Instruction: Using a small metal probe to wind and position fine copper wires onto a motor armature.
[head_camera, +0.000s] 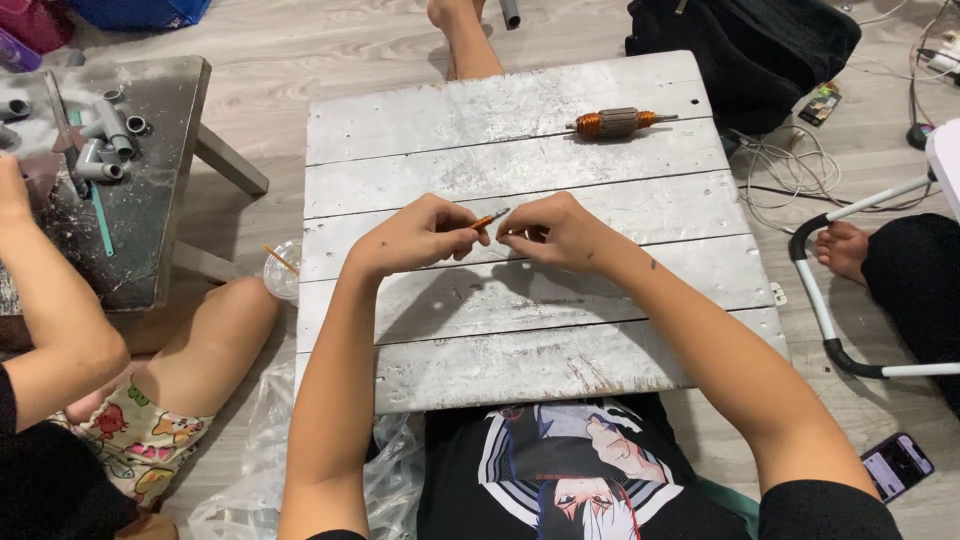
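My left hand (418, 236) pinches a thin orange-handled tool (490, 218) with a metal tip, held just above the white wooden board table (500, 330). Its tip points right toward my right hand (553, 231), whose fingers are curled close around something too small to make out. The two hands almost touch over the middle of the table. A motor armature (617, 122) with copper windings and a steel shaft lies alone near the table's far edge.
Another person sits at my left by a dark low table (150, 200) carrying grey pipe fittings (105, 140). A plastic cup (282, 270) stands on the floor. A black bag (750, 40), cables (790, 170), a phone (897, 465) and someone's foot (842, 250) lie right.
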